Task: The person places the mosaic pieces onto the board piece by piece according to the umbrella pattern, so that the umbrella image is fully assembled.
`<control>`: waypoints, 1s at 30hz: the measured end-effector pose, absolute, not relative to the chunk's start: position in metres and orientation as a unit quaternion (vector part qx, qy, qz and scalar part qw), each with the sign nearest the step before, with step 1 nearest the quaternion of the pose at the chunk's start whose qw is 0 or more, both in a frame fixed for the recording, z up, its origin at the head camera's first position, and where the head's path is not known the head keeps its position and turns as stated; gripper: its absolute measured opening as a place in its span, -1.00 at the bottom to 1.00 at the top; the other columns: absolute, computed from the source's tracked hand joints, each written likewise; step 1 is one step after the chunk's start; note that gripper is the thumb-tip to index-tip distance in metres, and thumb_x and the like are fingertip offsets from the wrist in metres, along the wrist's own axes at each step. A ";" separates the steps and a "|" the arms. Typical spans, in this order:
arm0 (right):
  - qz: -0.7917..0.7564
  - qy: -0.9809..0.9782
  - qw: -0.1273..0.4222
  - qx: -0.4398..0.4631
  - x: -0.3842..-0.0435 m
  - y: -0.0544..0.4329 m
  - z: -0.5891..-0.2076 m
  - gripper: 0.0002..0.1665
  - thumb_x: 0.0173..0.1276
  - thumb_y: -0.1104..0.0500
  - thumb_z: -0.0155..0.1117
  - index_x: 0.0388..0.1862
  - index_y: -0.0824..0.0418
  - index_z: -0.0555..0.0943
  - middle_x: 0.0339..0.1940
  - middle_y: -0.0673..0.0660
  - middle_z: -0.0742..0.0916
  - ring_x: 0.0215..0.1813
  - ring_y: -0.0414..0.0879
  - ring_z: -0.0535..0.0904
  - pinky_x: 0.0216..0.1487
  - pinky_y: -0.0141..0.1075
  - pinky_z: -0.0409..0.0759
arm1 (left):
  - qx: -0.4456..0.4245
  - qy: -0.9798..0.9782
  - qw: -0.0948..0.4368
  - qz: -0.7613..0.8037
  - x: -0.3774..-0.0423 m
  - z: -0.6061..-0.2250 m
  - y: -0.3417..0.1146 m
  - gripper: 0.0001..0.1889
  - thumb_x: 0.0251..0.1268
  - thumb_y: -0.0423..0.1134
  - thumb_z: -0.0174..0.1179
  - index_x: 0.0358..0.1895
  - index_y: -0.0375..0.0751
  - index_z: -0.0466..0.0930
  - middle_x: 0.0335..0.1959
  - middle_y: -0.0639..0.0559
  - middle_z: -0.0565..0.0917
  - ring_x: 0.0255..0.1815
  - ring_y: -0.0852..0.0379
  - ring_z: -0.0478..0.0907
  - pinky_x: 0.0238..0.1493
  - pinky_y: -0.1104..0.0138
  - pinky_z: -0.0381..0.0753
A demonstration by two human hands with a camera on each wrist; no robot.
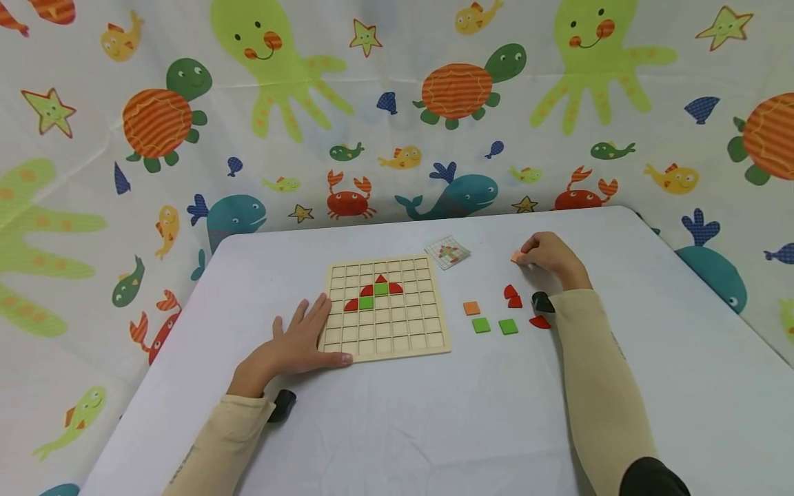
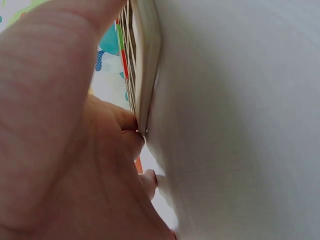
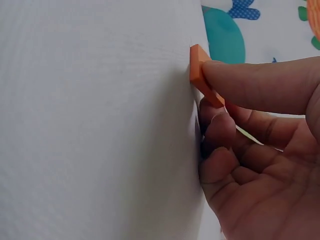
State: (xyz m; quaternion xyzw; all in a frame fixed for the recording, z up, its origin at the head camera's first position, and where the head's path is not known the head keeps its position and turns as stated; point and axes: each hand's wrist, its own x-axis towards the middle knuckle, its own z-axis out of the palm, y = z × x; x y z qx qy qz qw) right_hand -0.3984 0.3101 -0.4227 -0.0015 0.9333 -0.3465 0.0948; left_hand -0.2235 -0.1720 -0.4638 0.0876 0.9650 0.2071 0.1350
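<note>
A wooden grid board [image 1: 409,337] lies on the table, with several red pieces [image 1: 395,288] and two green square tiles [image 1: 367,302] set in its cells. My left hand [image 1: 291,351] rests spread at the board's lower left corner, fingers along the left edge and thumb at the near edge. In the left wrist view the fingertips touch the board's side [image 2: 149,65]. Far to the right, my right hand [image 1: 548,256] pinches an orange tile [image 3: 196,67] between thumb and fingers, low at the table surface. The tile's far side is hidden by the fingers.
Between board and right arm lie an orange square [image 1: 471,308], two green squares [image 1: 509,326] and several red pieces [image 1: 510,291], one [image 1: 540,322] close to the right wrist. A pattern card [image 1: 447,252] sits behind the board's right corner. A printed cloth [image 1: 384,48] hangs behind the table.
</note>
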 end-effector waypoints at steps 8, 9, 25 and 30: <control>-0.436 0.892 0.112 -0.019 -0.398 0.314 -0.420 -0.51 0.64 0.18 0.23 0.38 0.46 0.52 0.13 0.35 0.66 0.02 0.12 0.56 0.11 -0.22 0.56 | 0.090 0.965 0.129 0.210 -0.222 -0.464 -0.171 0.39 0.15 0.43 0.42 0.75 -0.34 -0.19 0.78 -0.27 -0.17 0.72 -0.45 -0.33 0.43 -0.56 -0.39; -0.448 0.886 0.114 -0.021 -0.398 0.313 -0.419 -0.49 0.65 0.17 0.23 0.40 0.45 0.51 0.15 0.34 0.66 0.02 0.09 0.59 0.11 -0.26 0.58 | 0.090 0.965 0.129 0.210 -0.222 -0.464 -0.171 0.38 0.15 0.42 0.43 0.75 -0.35 -0.19 0.78 -0.27 -0.17 0.72 -0.45 -0.33 0.43 -0.56 -0.39; -0.669 0.733 0.115 -0.030 -0.388 0.258 -0.395 -0.61 0.61 0.27 0.32 0.24 0.51 0.53 -0.21 0.14 0.80 -0.22 -0.07 0.84 -0.01 -0.28 0.74 | 0.088 0.965 0.133 0.209 -0.223 -0.465 -0.171 0.40 0.14 0.45 0.43 0.76 -0.33 -0.19 0.79 -0.25 -0.19 0.73 -0.43 -0.36 0.44 -0.54 -0.42; -0.693 0.710 0.117 -0.037 -0.384 0.234 -0.393 -0.60 0.61 0.31 0.30 0.28 0.54 0.54 -0.20 0.15 0.79 -0.24 -0.07 0.84 -0.02 -0.28 0.75 | 0.085 0.965 0.135 0.206 -0.224 -0.466 -0.173 0.41 0.12 0.47 0.43 0.76 -0.33 -0.19 0.79 -0.25 -0.20 0.73 -0.42 -0.38 0.44 -0.54 -0.45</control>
